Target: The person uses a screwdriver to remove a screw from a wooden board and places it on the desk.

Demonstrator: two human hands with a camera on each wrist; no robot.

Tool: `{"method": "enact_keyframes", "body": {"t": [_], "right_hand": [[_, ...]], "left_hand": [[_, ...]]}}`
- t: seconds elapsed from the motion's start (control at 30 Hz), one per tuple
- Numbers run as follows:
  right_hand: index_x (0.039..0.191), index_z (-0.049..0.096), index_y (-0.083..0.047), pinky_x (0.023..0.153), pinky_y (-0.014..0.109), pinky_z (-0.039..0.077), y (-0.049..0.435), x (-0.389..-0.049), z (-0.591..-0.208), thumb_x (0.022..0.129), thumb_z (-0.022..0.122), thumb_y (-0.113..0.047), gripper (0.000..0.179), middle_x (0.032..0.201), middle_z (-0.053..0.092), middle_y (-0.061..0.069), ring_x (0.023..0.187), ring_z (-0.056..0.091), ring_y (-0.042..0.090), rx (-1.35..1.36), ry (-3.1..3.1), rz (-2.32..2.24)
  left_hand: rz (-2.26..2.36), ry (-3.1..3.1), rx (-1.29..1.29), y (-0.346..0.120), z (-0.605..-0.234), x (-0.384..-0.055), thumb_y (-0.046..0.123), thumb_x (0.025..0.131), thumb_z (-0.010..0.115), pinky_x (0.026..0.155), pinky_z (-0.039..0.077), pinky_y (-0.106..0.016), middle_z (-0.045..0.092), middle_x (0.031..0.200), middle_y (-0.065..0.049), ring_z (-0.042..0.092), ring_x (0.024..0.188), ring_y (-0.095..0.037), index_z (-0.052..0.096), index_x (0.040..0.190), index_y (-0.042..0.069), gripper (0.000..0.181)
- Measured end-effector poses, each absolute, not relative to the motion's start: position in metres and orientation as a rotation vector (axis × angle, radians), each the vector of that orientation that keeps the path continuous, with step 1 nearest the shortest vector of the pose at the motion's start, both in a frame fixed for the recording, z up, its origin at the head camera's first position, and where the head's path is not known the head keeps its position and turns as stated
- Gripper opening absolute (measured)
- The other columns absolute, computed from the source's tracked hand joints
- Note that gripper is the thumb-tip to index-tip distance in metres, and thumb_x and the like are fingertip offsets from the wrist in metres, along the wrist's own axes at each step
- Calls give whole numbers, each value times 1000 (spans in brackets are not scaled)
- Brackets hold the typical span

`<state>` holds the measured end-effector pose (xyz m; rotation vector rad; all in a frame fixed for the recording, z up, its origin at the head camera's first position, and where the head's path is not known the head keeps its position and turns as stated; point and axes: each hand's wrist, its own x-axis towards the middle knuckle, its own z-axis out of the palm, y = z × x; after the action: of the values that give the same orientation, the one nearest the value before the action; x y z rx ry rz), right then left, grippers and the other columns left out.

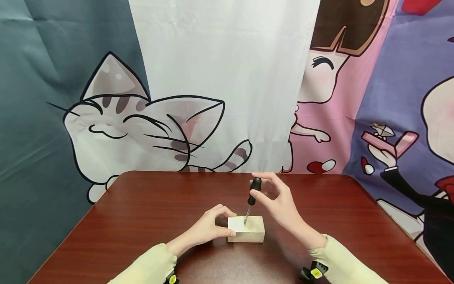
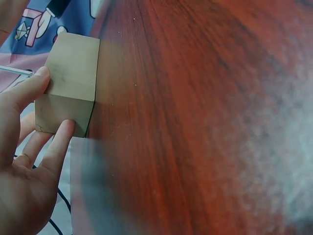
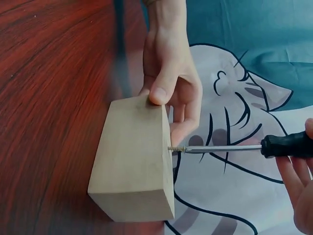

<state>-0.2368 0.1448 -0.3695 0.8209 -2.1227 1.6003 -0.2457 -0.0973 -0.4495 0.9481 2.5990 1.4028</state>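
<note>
A pale wooden block (image 1: 246, 236) lies on the brown table. My left hand (image 1: 209, 225) grips its left end, the thumb on the near side and fingers behind; the left wrist view shows that hand (image 2: 34, 181) on the block (image 2: 73, 66) too. A screw (image 3: 175, 149) stands partly out of the top face. On its head rests the tip of a screwdriver (image 3: 225, 148) with a black handle and metal shaft. Above the block, my right hand (image 1: 278, 199) holds the black handle (image 1: 255, 191) between thumb and fingers, the driver leaning slightly.
The reddish-brown wooden table (image 1: 159, 201) reaches back to a hanging cloth (image 1: 227, 59) printed with a cartoon cat and figures. A dark cable (image 2: 63, 198) shows past the table edge in the left wrist view.
</note>
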Motion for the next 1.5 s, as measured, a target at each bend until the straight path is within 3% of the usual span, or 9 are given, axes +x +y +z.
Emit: {"method": "enact_keyframes", "body": {"t": [0.13,0.3,0.53,0.67,0.8,1.03,1.2,1.3,1.5], "right_hand": [[139,50,-18,89,24,55,147,-241,-368,96,62,-5,47,115,70,4,103,70,14,927,-2123,1600],[134,43,-7,87,26,57,145,-246,-369,96,57,3,42,118,66,11,105,69,15,973,-2053,1668],[128,54,-14,61,27,54,140,-245,-372,86,75,-8,46,97,65,8,65,64,16,720,-2081,1605],[125,58,-14,59,26,52,140,-245,-369,86,75,-5,44,91,66,9,62,62,17,709,-2072,1613],[125,59,-11,62,26,52,142,-247,-369,87,74,-5,42,92,68,6,69,64,15,740,-2098,1605],[134,52,-10,82,27,58,144,-249,-372,96,60,-1,41,114,70,4,100,71,14,933,-2065,1672],[129,49,-3,76,29,60,140,-247,-375,94,61,3,38,121,67,1,100,70,16,905,-1993,1721],[124,55,-7,70,26,58,137,-245,-374,90,70,-3,37,110,66,-4,88,70,13,767,-2013,1677],[118,63,-12,62,25,51,137,-246,-367,86,75,-7,34,87,67,4,72,64,12,612,-2036,1671]], "left_hand": [[1390,2609,957,-97,-447,-248,32,77,85,90,52,-31,63,107,5,61,101,-11,67,114,20,42],[1392,2607,959,-97,-446,-250,32,77,85,89,52,-32,63,106,5,61,100,-11,67,113,21,41],[1384,2600,945,-98,-448,-249,32,78,84,91,51,-31,63,107,5,60,102,-12,67,114,21,42],[1384,2600,945,-98,-449,-248,32,78,84,90,51,-30,63,108,5,61,102,-12,67,114,21,42],[1387,2595,943,-98,-449,-248,32,78,85,89,50,-28,63,107,5,61,101,-11,67,114,20,42],[1397,2591,951,-98,-449,-247,30,77,85,90,50,-27,64,107,4,60,101,-11,67,113,19,42],[1396,2595,948,-98,-449,-246,30,77,85,90,51,-27,64,108,4,61,101,-11,67,114,19,42],[1401,2585,945,-99,-448,-246,30,77,85,90,52,-29,64,109,3,61,102,-12,67,114,18,43],[1414,2572,945,-98,-447,-246,30,77,85,89,52,-29,63,109,2,60,103,-13,67,114,19,43]]}}
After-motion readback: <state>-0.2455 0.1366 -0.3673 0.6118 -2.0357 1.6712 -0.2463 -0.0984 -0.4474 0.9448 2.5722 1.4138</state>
